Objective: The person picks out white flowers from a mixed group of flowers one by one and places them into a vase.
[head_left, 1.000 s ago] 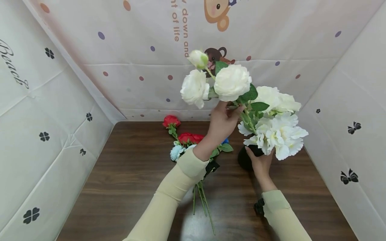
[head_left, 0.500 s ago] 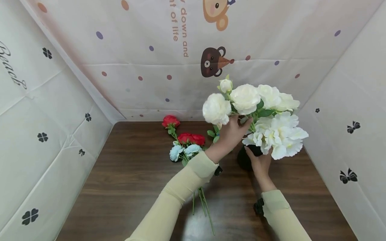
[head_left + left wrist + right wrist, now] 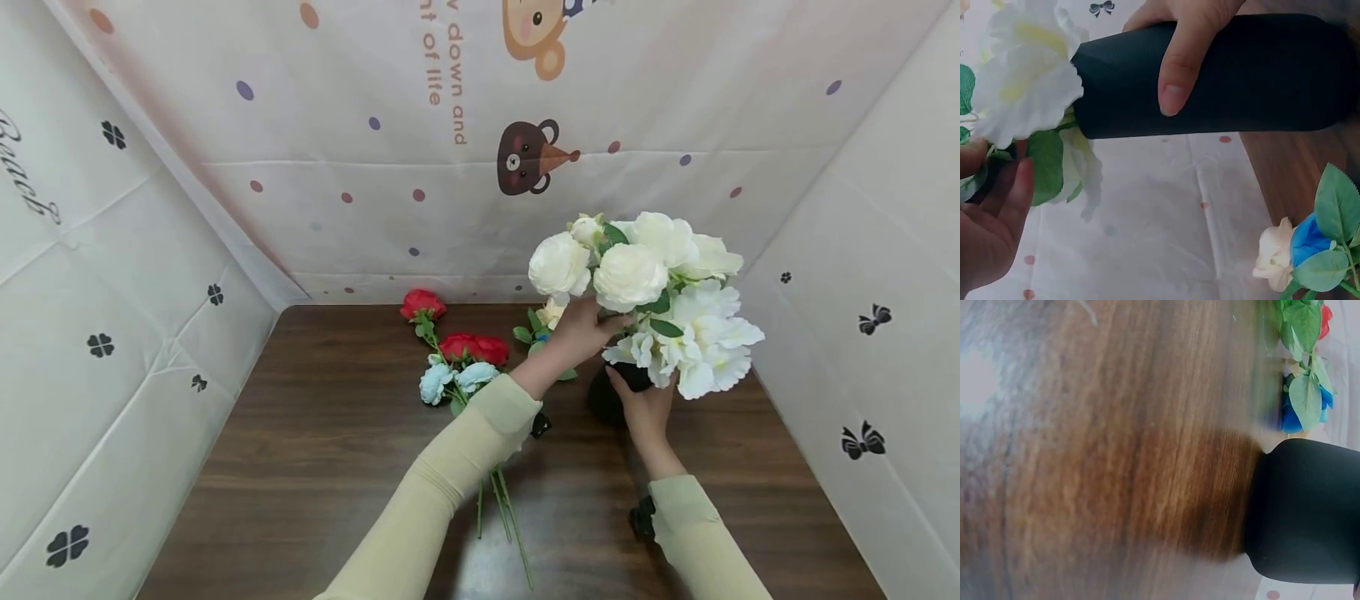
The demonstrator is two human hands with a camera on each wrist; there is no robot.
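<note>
On the right of the table stands a black vase (image 3: pixel 604 398), gripped round its upper body by my right hand (image 3: pixel 648 410). White ruffled flowers (image 3: pixel 712 333) fill its mouth. My left hand (image 3: pixel 576 333) pinches the stem of a spray of white roses (image 3: pixel 632 277) just below the blooms, left of the other white flowers. In the left wrist view, the right thumb (image 3: pixel 1180 75) lies across the vase, and the left fingers are beside the leaves at its mouth. The right wrist view shows the lower part of the vase (image 3: pixel 1304 512). The spray's lower stem is hidden.
Left of the vase lie red roses (image 3: pixel 472 347), light blue flowers (image 3: pixel 437 383) and a cream flower (image 3: pixel 551 314), partly covered by my left arm. Their green stems (image 3: pixel 513 521) point toward the front edge. Printed cloth (image 3: pixel 360 225) walls the table (image 3: pixel 315 467) behind and at both sides.
My left hand has lowered the white rose spray and brought it right, against the flowers in the vase. My right hand has kept its hold on the vase.
</note>
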